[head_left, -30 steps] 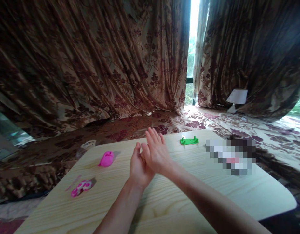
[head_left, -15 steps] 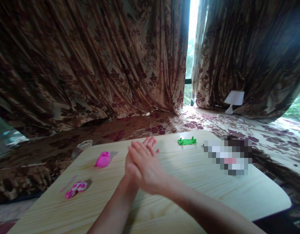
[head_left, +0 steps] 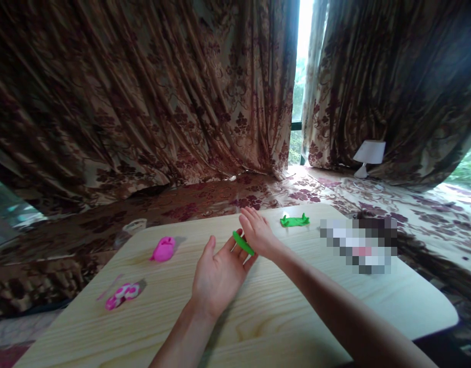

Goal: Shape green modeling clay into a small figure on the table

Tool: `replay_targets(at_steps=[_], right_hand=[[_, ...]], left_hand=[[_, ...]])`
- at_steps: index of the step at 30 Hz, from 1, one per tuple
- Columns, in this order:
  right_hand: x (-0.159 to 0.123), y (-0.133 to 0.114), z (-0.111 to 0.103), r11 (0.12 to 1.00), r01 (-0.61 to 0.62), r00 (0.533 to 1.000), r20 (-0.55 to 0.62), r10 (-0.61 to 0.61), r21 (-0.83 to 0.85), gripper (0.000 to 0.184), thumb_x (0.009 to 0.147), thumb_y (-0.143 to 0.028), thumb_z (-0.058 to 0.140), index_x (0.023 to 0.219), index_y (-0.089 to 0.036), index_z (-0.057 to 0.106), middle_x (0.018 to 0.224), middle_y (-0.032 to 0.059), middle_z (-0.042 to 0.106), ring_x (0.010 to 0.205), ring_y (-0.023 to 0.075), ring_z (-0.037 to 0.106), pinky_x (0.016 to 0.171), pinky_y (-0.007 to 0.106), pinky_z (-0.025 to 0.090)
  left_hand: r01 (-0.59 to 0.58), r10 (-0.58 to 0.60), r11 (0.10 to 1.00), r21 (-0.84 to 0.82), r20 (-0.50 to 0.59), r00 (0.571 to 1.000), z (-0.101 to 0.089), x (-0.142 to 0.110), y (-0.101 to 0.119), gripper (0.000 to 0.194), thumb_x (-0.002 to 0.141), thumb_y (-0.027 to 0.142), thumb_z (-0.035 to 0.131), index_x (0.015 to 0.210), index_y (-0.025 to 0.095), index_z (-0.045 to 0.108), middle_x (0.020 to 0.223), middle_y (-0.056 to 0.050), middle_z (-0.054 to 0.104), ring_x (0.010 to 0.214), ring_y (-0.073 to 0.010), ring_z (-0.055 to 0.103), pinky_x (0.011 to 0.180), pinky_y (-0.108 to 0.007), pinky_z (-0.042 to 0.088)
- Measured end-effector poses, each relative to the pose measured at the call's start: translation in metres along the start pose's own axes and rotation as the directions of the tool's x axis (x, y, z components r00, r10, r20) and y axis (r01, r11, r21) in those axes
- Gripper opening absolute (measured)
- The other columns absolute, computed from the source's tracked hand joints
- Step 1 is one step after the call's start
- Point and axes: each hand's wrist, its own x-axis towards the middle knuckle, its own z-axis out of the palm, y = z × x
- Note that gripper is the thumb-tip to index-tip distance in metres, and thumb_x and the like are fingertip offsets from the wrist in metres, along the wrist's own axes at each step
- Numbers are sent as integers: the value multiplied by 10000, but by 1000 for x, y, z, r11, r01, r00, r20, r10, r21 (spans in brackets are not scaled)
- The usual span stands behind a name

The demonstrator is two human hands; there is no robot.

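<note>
My left hand (head_left: 220, 276) is turned palm up over the middle of the table, thumb spread and fingers stretched out. A short green roll of modelling clay (head_left: 243, 243) with tapered ends lies across its fingers. My right hand (head_left: 257, 232) is palm down with straight fingers, its palm edge close against the roll; whether it touches is hard to tell. Beyond it, near the far edge, sits a flat green clay piece (head_left: 295, 221) with small upright bits at its corners. To the left lie a bright pink clay shape (head_left: 164, 249) and a pink-and-white piece (head_left: 122, 295).
The pale wooden table (head_left: 174, 327) has rounded corners. A thin pink strip (head_left: 110, 288) lies near its left edge. A pixelated patch (head_left: 360, 245) covers something at the right edge. Behind stand a white lamp (head_left: 369, 153), patterned curtains (head_left: 205, 92) and a clear bag (head_left: 132, 230).
My hands were pressed together, the right over the left. Now they have parted, the right shifted to the right, and the green clay roll shows on my left fingers.
</note>
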Motion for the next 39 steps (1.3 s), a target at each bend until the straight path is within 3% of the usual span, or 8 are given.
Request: replay_targets(at_steps=[4, 9, 13, 15, 18, 21, 24, 39], right_hand=[[-9, 8, -11, 983, -17, 988, 153, -11, 182, 460, 922, -384, 242, 1215, -158, 516, 1229, 90, 549, 1069, 179, 545, 885, 323, 431], [-64, 5, -15, 977, 208, 975, 91, -204, -40, 232, 794, -348, 559, 960, -215, 650, 1023, 62, 625, 963, 197, 554, 866, 341, 390], [-93, 14, -9, 970, 231, 960, 179, -215, -73, 197, 812, -208, 532, 989, -218, 619, 896, 22, 652, 813, 145, 575, 754, 272, 408], [-99, 21, -7, 960, 255, 952, 203, -229, -113, 216, 812, -159, 523, 1000, -214, 616, 906, 24, 647, 847, 147, 561, 783, 276, 395], [-107, 30, -9, 923, 318, 929, 264, -258, -218, 166, 814, -171, 532, 940, -197, 636, 933, 47, 621, 921, 169, 521, 830, 310, 370], [-114, 29, -14, 884, 359, 910, 323, -260, -300, 145, 818, -186, 524, 922, -182, 625, 983, 61, 585, 953, 181, 492, 840, 335, 369], [-124, 21, -23, 853, 371, 909, 333, -252, -367, 248, 797, -158, 526, 1039, -169, 575, 1051, 82, 552, 999, 205, 467, 869, 376, 363], [-134, 18, -5, 840, 333, 915, 363, -178, -429, 421, 778, -48, 443, 1189, -137, 465, 990, 99, 512, 926, 225, 425, 823, 383, 383]], left_hand=[[101, -106, 990, -96, -53, 993, -11, -4, 1, 318, 864, 333, 417, 1005, 104, 587, 1023, -151, 624, 947, -228, 601, 906, -442, 430], [20, -8, 999, 34, -323, 946, -24, -8, -14, 157, 804, 101, 495, 926, 134, 589, 948, -86, 642, 826, -131, 621, 753, -248, 494], [36, 94, 933, 357, -338, 936, -27, -27, -24, 130, 801, 219, 535, 897, 163, 603, 1028, -78, 638, 936, -162, 598, 831, -277, 460], [55, 188, 747, 663, -289, 938, -33, -42, -22, 166, 793, 275, 548, 906, 181, 623, 1070, -73, 632, 1018, -195, 567, 930, -334, 401], [40, 363, 220, 975, -119, 924, -45, -65, -16, 205, 784, 288, 548, 941, 211, 654, 1179, -63, 587, 1140, -224, 481, 1037, -387, 278], [-39, 356, -222, 974, 118, 927, -53, -84, -19, 299, 805, 253, 501, 1081, 248, 616, 1251, -51, 533, 1179, -234, 433, 1026, -427, 290], [-129, 241, -480, 868, 272, 932, -50, -93, -28, 345, 817, 205, 470, 1145, 232, 575, 1244, -66, 533, 1144, -237, 452, 979, -432, 344], [-146, 111, -749, 646, 340, 934, -42, -63, -36, 346, 836, 196, 442, 1169, 179, 535, 1140, -99, 587, 1027, -262, 511, 985, -525, 273]])
